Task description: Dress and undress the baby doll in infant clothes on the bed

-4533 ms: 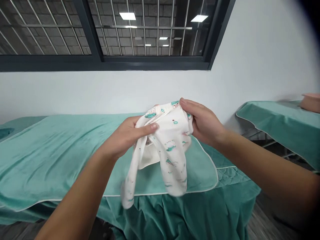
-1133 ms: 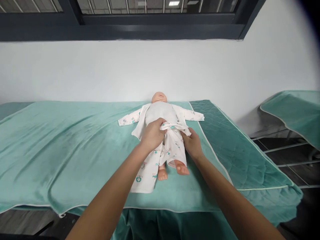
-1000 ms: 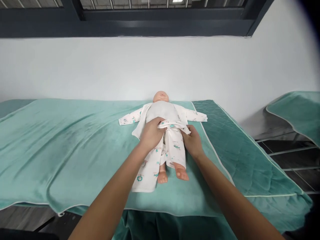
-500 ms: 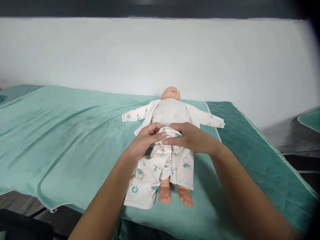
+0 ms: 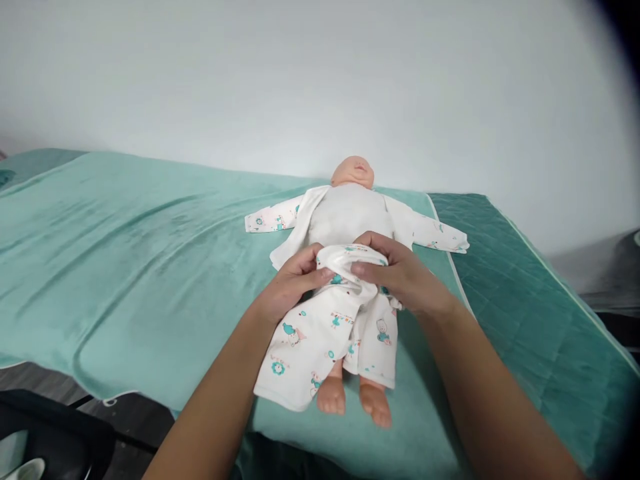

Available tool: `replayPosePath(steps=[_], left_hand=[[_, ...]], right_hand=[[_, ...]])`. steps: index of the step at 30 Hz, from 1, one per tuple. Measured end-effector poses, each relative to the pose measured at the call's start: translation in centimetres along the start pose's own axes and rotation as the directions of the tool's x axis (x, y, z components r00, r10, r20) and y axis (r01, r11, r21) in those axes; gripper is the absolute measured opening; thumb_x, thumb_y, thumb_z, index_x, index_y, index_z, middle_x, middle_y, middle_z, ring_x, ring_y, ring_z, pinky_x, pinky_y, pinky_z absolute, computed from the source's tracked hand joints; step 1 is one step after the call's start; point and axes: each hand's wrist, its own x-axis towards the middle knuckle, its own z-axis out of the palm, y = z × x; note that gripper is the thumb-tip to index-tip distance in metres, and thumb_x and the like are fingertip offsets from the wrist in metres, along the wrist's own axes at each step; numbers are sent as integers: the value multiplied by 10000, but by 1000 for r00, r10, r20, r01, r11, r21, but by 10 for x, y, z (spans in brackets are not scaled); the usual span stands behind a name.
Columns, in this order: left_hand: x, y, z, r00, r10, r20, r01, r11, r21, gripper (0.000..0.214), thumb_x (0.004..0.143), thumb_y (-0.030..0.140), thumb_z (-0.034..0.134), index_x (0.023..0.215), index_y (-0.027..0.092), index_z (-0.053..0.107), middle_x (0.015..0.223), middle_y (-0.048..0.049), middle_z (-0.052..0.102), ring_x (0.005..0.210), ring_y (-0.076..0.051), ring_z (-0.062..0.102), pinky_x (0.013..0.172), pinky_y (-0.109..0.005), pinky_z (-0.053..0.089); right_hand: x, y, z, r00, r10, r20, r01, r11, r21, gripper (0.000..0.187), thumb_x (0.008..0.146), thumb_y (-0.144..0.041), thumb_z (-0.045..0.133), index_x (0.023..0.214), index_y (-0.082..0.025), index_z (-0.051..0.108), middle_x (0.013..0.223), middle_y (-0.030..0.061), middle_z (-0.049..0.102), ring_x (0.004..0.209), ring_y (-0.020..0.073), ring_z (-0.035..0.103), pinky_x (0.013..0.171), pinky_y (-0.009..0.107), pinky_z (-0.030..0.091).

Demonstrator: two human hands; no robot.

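A baby doll (image 5: 353,172) lies on its back on a teal towel (image 5: 125,253), head toward the wall. It wears an open white printed jacket (image 5: 425,230) with sleeves spread out. White printed trousers (image 5: 325,327) cover its legs, and the bare feet (image 5: 350,400) stick out below. My left hand (image 5: 290,283) pinches the trousers' waistband at the doll's left hip side in view. My right hand (image 5: 400,273) grips the same waistband from the other side, fingers curled over the bunched cloth at the belly.
The towel covers a long bed with a darker quilted teal cover (image 5: 510,293) showing at the right. A white wall (image 5: 300,80) runs behind. A dark object (image 5: 45,433) sits low at the bottom left beside the bed's front edge.
My hands went from holding the loose trousers in the air to gripping their waistband at the doll's belly. In the last second my view dropped and moved closer; my right hand shifted onto the belly.
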Motion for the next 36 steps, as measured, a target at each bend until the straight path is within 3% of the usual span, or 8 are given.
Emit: replayPosePath(steps=[4, 8, 12, 17, 20, 25, 32, 36], left_hand=[[-3, -6, 4, 992, 88, -89, -99, 985, -138, 256, 795, 340, 751, 876, 188, 562, 751, 31, 573, 660, -100, 524, 622, -213, 388], [-4, -5, 7, 985, 89, -147, -106, 987, -117, 294, 788, 401, 751, 874, 187, 570, 724, 36, 569, 627, -96, 508, 607, -209, 383], [-4, -4, 7, 985, 71, -155, -80, 996, -48, 297, 814, 447, 719, 884, 185, 598, 757, 28, 586, 654, -103, 523, 619, -208, 393], [-6, 1, 3, 999, -33, 41, 32, 999, 31, 422, 726, 409, 807, 1037, 195, 619, 871, 4, 627, 756, -145, 585, 665, -233, 433], [-6, 1, 0, 992, -92, 91, 87, 994, 59, 449, 672, 341, 853, 1024, 178, 628, 864, -4, 628, 756, -154, 591, 666, -246, 438], [-7, -3, 0, 999, -37, -6, 36, 998, -59, 302, 735, 335, 804, 921, 176, 626, 780, 14, 603, 672, -122, 558, 621, -228, 409], [-6, -8, 0, 994, 80, -74, -93, 976, -195, 249, 802, 353, 746, 863, 182, 576, 711, 23, 590, 600, -101, 532, 584, -208, 405], [-4, -10, -2, 992, 81, -97, -93, 988, -122, 286, 821, 411, 723, 931, 173, 607, 758, 6, 611, 645, -115, 556, 604, -213, 414]], right_hand=[[-3, -6, -5, 983, 34, 181, -8, 990, -143, 339, 723, -417, 807, 933, -194, 664, 778, -23, 596, 684, 125, 513, 589, 228, 388], [-5, -8, -6, 935, 111, 338, -40, 977, -212, 342, 743, -431, 781, 962, -182, 696, 795, -4, 639, 708, 154, 544, 620, 256, 421], [-4, -2, -6, 980, 46, 195, -31, 996, -80, 294, 802, -439, 729, 943, -185, 682, 819, 6, 649, 722, 157, 566, 636, 260, 440], [-3, 8, -11, 999, 15, 41, -20, 992, 122, 251, 764, -378, 775, 914, -210, 664, 760, -18, 609, 647, 135, 547, 581, 239, 414], [-2, 10, -11, 999, -3, 51, -5, 989, 148, 244, 779, -389, 763, 922, -219, 663, 761, -14, 601, 645, 137, 542, 579, 243, 415], [-1, 6, -6, 995, -52, 90, 54, 998, -23, 238, 815, -420, 729, 930, -216, 684, 832, -10, 635, 739, 140, 563, 664, 250, 431], [-3, -5, -7, 920, 110, 376, -33, 978, -206, 364, 740, -403, 798, 1018, -197, 684, 879, -1, 651, 782, 165, 564, 687, 267, 442], [-3, -4, -3, 949, 86, 304, -22, 978, -207, 308, 772, -377, 769, 1001, -195, 675, 918, 7, 656, 814, 168, 567, 713, 275, 445]])
